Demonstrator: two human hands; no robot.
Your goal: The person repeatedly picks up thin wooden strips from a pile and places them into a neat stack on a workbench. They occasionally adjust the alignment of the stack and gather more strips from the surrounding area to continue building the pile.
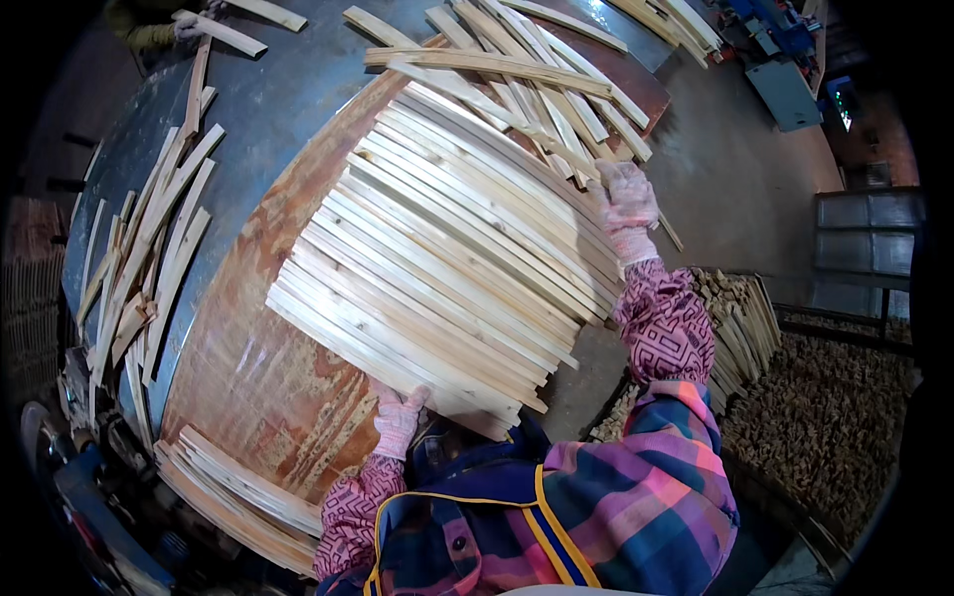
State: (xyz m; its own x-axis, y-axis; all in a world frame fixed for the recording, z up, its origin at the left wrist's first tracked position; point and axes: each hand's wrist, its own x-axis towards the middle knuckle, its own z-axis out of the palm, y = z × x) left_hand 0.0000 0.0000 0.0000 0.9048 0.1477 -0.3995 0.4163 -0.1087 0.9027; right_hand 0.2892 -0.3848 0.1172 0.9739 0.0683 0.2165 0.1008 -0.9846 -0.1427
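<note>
Wooden slats point(437, 248) meet the left hand point(398, 421) and right hand point(628, 199), whose partly hidden grip I cannot tell.

The slat row point(437, 258) covers part of the brown board point(263, 368). At its near edge, the left hand point(397, 419) has partly hidden fingers; at its far right corner, the right hand's point(628, 199) fingertips are too unclear to tell what they grip. Beyond the slat row, a co-worker point(154, 32) at far left and a stack point(668, 22) at right are cut off; a screen point(842, 102) farther right is too small to read.
</note>
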